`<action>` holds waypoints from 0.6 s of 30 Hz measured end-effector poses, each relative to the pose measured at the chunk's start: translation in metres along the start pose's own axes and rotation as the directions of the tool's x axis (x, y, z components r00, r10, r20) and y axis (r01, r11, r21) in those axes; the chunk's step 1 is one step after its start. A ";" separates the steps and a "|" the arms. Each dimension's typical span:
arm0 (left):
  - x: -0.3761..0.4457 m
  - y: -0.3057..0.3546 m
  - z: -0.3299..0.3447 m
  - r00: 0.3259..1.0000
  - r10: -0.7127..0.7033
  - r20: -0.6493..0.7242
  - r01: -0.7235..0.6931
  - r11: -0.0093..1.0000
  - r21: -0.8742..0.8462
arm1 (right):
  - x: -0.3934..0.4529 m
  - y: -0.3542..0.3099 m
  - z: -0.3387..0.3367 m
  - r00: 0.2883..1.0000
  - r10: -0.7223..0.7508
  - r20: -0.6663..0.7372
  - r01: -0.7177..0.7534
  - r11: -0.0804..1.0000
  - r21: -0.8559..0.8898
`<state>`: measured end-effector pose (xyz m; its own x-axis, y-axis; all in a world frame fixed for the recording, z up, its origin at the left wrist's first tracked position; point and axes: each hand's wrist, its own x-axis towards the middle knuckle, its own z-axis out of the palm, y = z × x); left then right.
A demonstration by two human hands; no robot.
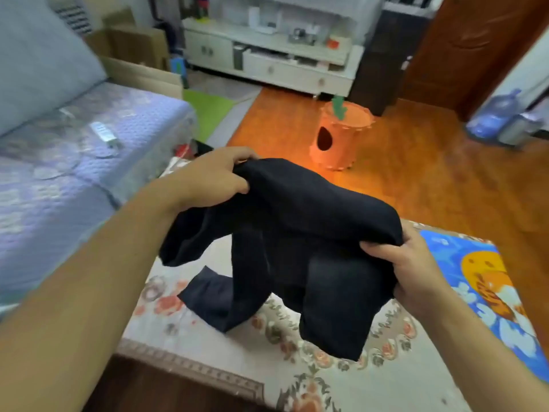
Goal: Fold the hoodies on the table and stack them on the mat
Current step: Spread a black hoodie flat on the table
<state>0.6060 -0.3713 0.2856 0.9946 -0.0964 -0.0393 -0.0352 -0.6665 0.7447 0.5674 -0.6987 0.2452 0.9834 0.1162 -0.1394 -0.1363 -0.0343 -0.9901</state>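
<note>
left hand (218,173) grips hoodie (297,248) upper centre | right hand (413,269) grips right edge | sleeve trails on desk (341,382) | mat (505,292) right, nearer right hand

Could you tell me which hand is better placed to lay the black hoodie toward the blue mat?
Probably the right hand: it grips the black hoodie on the side nearest the blue mat. The left hand grips the far side.
</note>
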 end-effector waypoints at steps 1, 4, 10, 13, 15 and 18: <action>0.021 0.003 0.026 1.000 0.018 0.020 -0.018 1.000 0.014 | 0.002 0.018 -0.018 0.998 -0.001 -0.060 0.002 1.000 0.016; 0.063 -0.010 0.118 0.997 0.070 0.044 -0.074 0.992 0.104 | 0.014 0.082 -0.057 0.971 -0.002 -0.240 0.009 0.999 0.031; 0.051 -0.082 0.306 0.966 0.154 0.209 -0.206 0.944 0.257 | 0.038 0.240 -0.092 0.928 0.107 -0.357 -0.162 0.979 -0.127; 0.020 -0.101 0.375 0.926 0.197 0.323 -0.272 0.940 0.204 | 0.038 0.287 -0.107 0.912 0.201 -0.358 -0.283 0.939 -0.195; -0.002 -0.109 0.412 0.924 0.201 0.326 -0.251 0.960 0.120 | 0.033 0.306 -0.117 0.912 0.172 -0.372 -0.279 0.925 -0.257; -0.037 -0.112 0.450 0.955 0.155 0.251 -0.148 0.988 -0.050 | 0.007 0.315 -0.123 0.917 0.108 -0.383 -0.230 0.930 -0.287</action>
<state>0.5289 -0.6259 -0.0963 0.9202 -0.3812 -0.0891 -0.1766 -0.6073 0.7746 0.5458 -0.8311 -0.0651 0.9332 -0.2775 -0.2282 -0.3182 -0.3434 -0.8836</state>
